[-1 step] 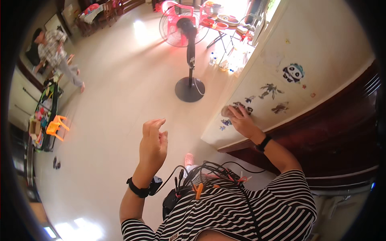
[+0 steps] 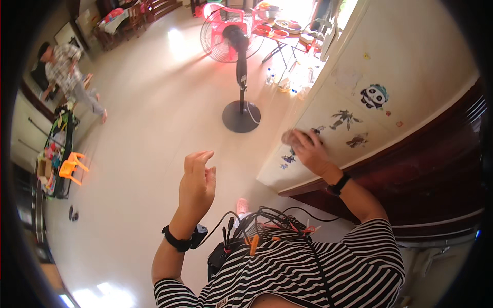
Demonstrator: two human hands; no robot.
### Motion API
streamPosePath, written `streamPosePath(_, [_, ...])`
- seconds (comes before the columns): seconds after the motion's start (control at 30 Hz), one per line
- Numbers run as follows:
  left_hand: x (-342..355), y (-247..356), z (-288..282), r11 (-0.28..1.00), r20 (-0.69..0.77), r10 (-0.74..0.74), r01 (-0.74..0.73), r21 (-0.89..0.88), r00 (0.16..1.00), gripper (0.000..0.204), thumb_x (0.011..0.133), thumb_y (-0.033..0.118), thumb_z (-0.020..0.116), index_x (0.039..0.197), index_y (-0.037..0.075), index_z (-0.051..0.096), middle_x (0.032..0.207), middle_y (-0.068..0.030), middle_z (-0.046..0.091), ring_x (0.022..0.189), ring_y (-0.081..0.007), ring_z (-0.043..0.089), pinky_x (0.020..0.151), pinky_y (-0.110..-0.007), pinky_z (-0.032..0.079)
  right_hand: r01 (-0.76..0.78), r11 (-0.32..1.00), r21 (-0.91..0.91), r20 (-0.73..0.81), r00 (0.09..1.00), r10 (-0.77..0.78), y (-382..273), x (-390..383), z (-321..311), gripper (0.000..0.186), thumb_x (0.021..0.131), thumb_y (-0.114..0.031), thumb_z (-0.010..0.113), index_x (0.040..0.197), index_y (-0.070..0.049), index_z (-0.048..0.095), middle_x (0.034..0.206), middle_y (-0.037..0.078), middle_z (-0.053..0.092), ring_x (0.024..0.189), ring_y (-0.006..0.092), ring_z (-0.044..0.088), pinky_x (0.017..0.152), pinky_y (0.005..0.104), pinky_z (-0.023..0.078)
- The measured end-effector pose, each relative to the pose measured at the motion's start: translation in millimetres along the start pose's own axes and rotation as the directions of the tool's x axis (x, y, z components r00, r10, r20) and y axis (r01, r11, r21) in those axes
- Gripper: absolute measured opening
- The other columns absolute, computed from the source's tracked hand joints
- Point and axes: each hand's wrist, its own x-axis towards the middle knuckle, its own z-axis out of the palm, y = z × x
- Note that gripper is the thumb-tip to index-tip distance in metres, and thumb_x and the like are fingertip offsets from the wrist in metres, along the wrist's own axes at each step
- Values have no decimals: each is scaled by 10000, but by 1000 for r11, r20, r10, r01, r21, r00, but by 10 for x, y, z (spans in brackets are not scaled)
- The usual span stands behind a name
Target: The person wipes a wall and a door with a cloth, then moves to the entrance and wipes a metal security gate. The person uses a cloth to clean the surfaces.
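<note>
My right hand (image 2: 310, 151) is pressed to the cream wall (image 2: 331, 100), near its left edge. Between its fingers and the wall is a small greyish-brown pad (image 2: 291, 137); its exact kind is unclear. Dark stickers surround the hand: one lies partly under the fingers, and a small bluish sticker (image 2: 288, 159) shows just below. Higher up are a panda sticker (image 2: 374, 96) and a dark figure sticker (image 2: 345, 119). My left hand (image 2: 197, 179) is raised in the air, touching nothing, with fingers bent and thumb apart.
A black pedestal fan (image 2: 241, 115) stands ahead on the pale floor. Behind it are a pink chair (image 2: 214, 13) and a folding table (image 2: 280, 41) with dishes. An orange stool (image 2: 73, 167) and a person (image 2: 67, 66) are at the left. Cables (image 2: 262, 218) hang at my chest.
My right hand has slid slightly up along the wall with the pad, uncovering more of the bluish sticker below. My left hand has hardly moved.
</note>
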Motion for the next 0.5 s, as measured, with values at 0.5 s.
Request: streamPosePath(0.5, [2133, 540, 451, 889, 139, 217, -137, -436, 966, 391, 937, -52, 616, 1315, 1, 532, 1271, -103, 570, 829, -128, 635, 811, -287, 564, -587, 799, -130, -481, 742, 467, 1117, 1168, -1646, 428, 856, -232, 671, 1283, -199, 670, 1366, 87, 573, 1268, 322, 528, 1079, 588, 354])
